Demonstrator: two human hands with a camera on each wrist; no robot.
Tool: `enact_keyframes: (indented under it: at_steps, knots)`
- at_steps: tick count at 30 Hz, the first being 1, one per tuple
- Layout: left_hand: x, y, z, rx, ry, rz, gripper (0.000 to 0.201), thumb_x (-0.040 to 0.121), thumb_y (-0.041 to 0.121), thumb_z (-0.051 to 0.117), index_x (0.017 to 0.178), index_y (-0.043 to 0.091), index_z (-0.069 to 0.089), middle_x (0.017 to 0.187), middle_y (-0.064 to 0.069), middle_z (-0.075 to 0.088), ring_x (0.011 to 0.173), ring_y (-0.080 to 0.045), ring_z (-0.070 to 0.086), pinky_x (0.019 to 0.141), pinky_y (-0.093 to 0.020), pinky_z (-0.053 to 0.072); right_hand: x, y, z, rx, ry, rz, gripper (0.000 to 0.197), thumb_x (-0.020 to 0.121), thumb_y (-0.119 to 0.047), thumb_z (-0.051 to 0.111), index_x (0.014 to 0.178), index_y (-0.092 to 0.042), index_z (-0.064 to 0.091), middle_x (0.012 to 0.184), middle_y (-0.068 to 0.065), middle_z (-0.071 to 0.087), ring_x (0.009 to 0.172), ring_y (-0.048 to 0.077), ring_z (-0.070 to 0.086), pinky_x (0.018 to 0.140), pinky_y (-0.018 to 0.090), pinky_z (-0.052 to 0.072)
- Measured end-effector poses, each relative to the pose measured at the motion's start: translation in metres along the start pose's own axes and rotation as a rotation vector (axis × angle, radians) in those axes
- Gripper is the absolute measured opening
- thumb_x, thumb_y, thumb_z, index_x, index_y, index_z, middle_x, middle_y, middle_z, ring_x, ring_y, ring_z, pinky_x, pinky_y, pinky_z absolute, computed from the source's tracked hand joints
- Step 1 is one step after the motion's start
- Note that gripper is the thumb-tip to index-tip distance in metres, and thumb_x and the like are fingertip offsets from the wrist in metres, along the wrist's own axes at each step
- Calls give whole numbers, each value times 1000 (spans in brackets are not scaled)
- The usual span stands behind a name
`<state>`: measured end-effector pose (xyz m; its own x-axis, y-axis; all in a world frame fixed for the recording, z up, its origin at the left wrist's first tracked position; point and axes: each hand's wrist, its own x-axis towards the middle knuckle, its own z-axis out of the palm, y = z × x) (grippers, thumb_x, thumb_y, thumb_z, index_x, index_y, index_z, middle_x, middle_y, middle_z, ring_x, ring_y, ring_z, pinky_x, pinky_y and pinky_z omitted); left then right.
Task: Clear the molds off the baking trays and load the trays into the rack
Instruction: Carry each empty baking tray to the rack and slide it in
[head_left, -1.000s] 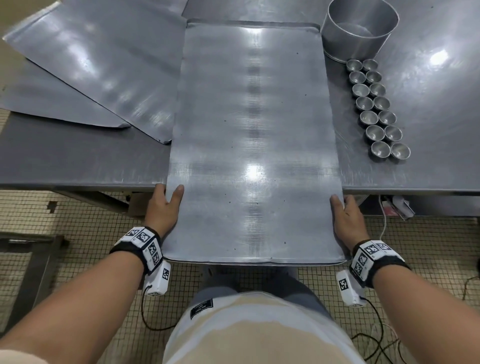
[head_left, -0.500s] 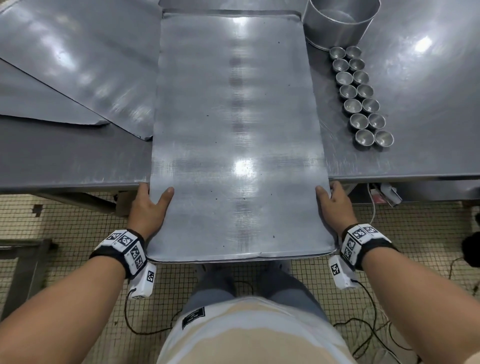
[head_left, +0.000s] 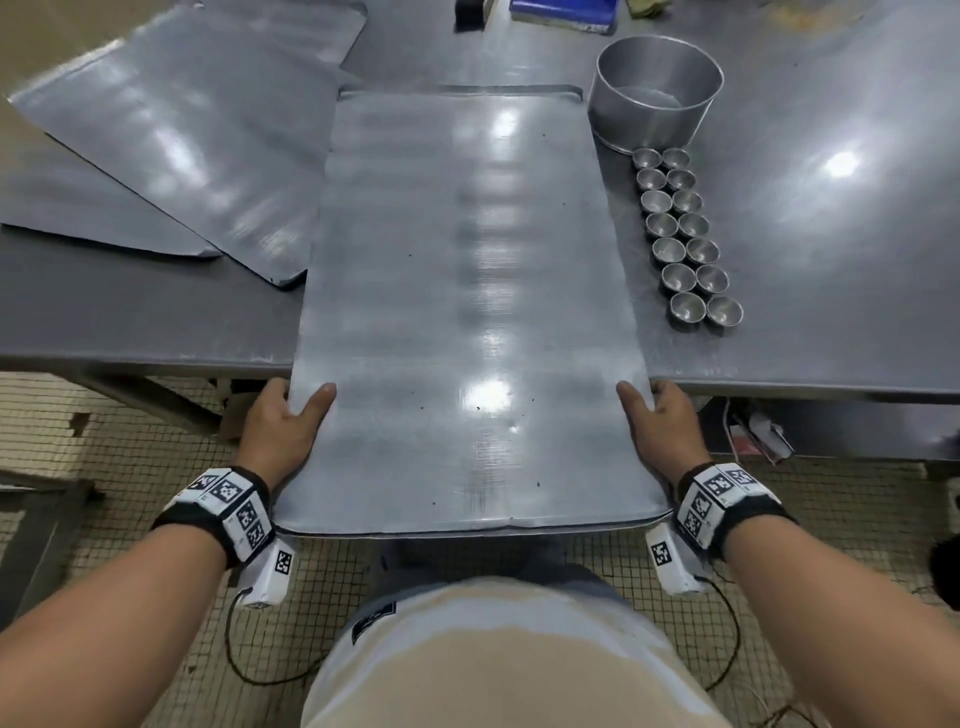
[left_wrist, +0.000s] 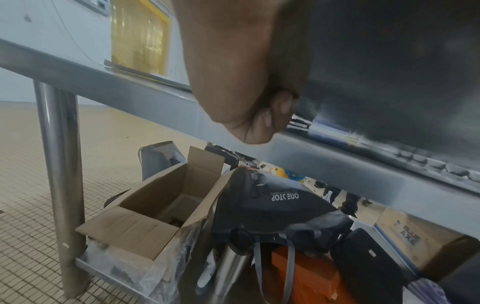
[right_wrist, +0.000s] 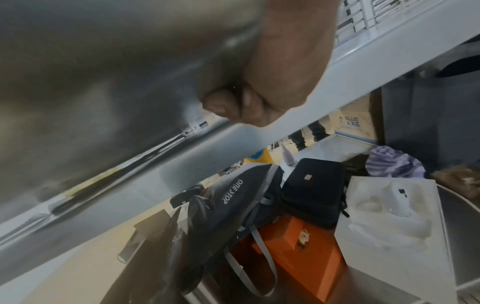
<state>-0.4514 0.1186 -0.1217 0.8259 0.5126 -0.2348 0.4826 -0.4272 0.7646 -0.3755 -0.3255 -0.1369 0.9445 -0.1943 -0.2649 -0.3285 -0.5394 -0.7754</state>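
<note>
A long bare metal baking tray (head_left: 467, 312) lies lengthwise across the steel table (head_left: 130, 322), its near end hanging out over the floor. My left hand (head_left: 283, 421) grips its left edge, thumb on top and fingers curled beneath (left_wrist: 262, 115). My right hand (head_left: 662, 415) grips the right edge the same way, fingers curled under the tray (right_wrist: 233, 105). Several small round metal molds (head_left: 685, 244) stand in two rows on the table right of the tray. The rack is not in view.
A large round metal pan (head_left: 657, 96) stands behind the molds. Two more flat trays (head_left: 182, 135) overlap at the table's left. Under the table sit a cardboard box (left_wrist: 161, 205), a dark bag (left_wrist: 275, 203), an orange case (right_wrist: 293, 246) and a white box (right_wrist: 389, 236). Tiled floor lies below.
The tray has slid toward me, so more of its near end overhangs the table edge. Both hands keep their hold on its sides.
</note>
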Motion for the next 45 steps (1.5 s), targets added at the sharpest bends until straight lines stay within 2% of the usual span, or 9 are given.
enact_keyframes:
  at_steps: [6,14,19,23,26,29,34,41,45]
  knots:
    - [-29,12,11,-78,45,3,41,88,51,71,104,14,61,97,0,70,87,-19,68,70,-36,53,3,-9,-31,-24,-25,-76,32,94,-47,65,104,-17,57,94,-8,61,85,9,59,68,26,42]
    - [-62,32,-5,-81,215,44,33,85,47,76,94,20,60,89,6,66,80,-12,65,63,-29,50,18,-34,-40,6,-82,-169,80,82,-65,69,138,-11,52,139,8,57,124,25,55,96,35,44]
    - [-60,28,-47,-116,319,27,51,80,62,74,98,16,61,92,-2,71,83,-23,69,76,-46,58,25,-90,-31,-17,-110,-296,66,87,-59,66,132,-13,54,126,1,56,113,19,53,92,34,41]
    - [-64,39,-87,-123,434,53,41,89,48,72,100,10,60,89,-1,67,79,-18,65,67,-34,50,28,-146,-16,-16,-157,-445,44,91,-53,64,111,-14,62,108,3,67,100,26,64,82,36,47]
    - [-65,43,-123,-83,521,57,40,90,49,70,100,11,60,86,4,65,76,-12,61,65,-32,45,28,-189,5,6,-181,-512,53,92,-51,64,123,-8,61,115,6,64,106,26,61,90,36,46]
    - [-63,41,-162,-80,587,66,40,90,47,71,101,10,60,85,5,63,75,-13,60,62,-29,44,28,-231,29,57,-217,-563,51,83,-63,64,108,-19,66,105,1,72,95,22,69,88,46,56]
    - [-60,35,-229,-78,722,105,40,89,46,71,98,8,63,84,2,65,76,-19,62,60,-29,43,13,-304,71,119,-285,-654,23,88,-50,67,95,-28,64,97,-4,72,90,19,70,85,42,56]
    - [-59,13,-316,-118,882,88,54,80,65,72,93,14,60,87,-1,69,83,-26,68,71,-40,55,-9,-395,129,134,-356,-817,20,92,-41,68,96,-23,59,91,-6,67,83,15,64,81,35,48]
    - [-77,18,-344,-117,968,58,33,87,46,74,86,19,55,82,5,64,83,-24,65,65,-31,48,-8,-438,163,141,-420,-910,31,90,-48,68,102,-21,63,98,3,70,87,21,65,80,37,50]
